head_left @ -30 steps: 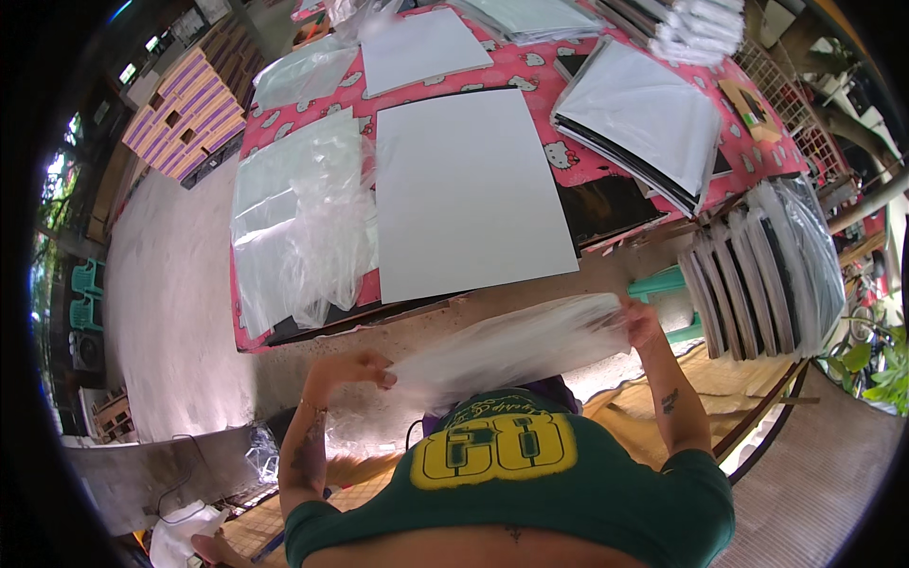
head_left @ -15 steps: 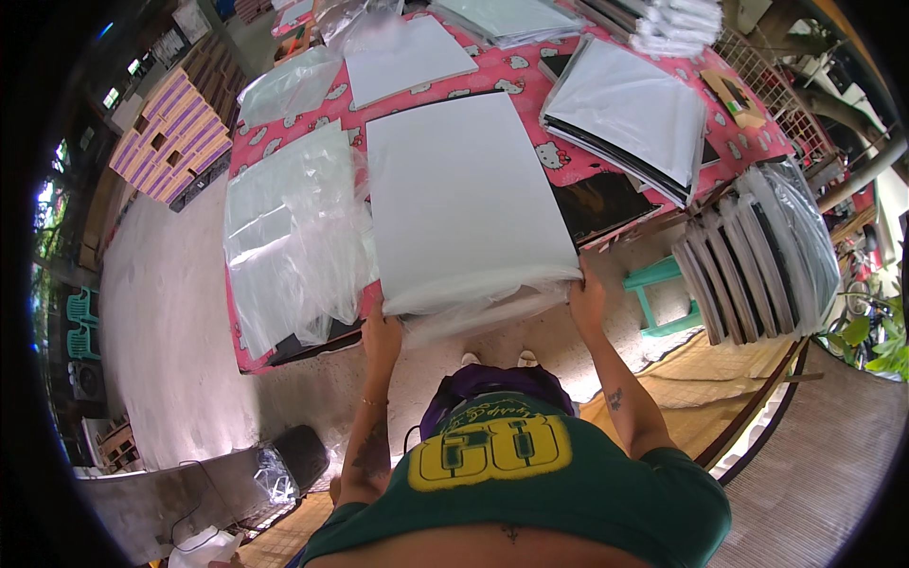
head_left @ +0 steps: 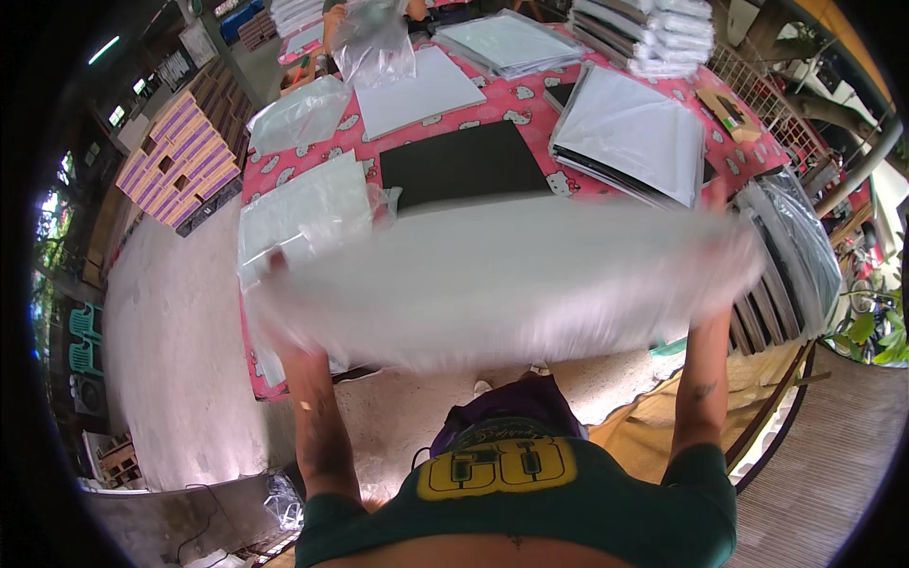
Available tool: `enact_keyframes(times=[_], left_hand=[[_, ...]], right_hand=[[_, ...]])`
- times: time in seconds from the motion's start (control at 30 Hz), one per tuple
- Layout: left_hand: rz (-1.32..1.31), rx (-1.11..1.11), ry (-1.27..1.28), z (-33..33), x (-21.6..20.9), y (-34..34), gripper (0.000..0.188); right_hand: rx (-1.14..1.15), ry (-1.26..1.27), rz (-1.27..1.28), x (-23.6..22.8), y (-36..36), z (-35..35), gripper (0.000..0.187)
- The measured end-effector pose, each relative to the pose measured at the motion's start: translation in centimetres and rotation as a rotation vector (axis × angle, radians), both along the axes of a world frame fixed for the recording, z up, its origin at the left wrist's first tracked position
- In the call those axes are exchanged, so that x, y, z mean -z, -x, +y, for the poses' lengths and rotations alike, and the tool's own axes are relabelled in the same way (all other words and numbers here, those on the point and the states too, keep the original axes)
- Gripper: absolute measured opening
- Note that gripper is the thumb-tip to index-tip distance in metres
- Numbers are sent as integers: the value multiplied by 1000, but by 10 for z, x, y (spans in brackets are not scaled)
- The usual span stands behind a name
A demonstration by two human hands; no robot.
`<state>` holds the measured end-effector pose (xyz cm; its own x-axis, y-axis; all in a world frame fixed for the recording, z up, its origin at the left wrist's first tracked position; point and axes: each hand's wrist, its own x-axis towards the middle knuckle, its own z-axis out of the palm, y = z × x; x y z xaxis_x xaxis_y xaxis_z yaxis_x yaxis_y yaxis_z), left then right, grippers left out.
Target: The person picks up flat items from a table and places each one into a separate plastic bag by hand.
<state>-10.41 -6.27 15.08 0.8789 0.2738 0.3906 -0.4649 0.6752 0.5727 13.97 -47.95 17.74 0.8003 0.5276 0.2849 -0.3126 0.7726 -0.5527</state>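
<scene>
A wide white board in thin clear plastic hangs above the near side of the table, smeared by motion. My left hand holds its left end, and my right hand has hold of the right end. Both hands are blurred and partly covered by the plastic, so single fingers do not show. Behind the board a flat black board lies on the table. Clear plastic sleeves lie to the left, near my left hand.
The table has a pink patterned cloth. White boards in plastic are stacked at the right, wrapped panels beyond my right arm. Across the table, another person's hand is beside a plastic bag. Stacked cartons stand left.
The white board has come up off the table, and the black board beneath is uncovered. My hands have moved wide apart with it. Across the table, the plastic bag has been raised.
</scene>
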Motion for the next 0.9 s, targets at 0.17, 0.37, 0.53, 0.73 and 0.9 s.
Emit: enact_keyframes(times=[0.17,0.37,0.53,0.73,0.9], left_hand=[[-25,-289,-14,57,-68,-121,32],[232,-261,371,71,9,-175,21],[314,-310,439,95,88,-196,11],[645,-360,311,73,217,-178,19],[717,-873,-1005,44,175,-196,27]], right_hand=[[64,58,-72,-67,-95,84,25],[106,69,268,-14,-139,122,24],[67,109,500,80,-181,138,15],[114,718,235,243,-182,109,28],[535,1079,-361,229,-167,108,47]])
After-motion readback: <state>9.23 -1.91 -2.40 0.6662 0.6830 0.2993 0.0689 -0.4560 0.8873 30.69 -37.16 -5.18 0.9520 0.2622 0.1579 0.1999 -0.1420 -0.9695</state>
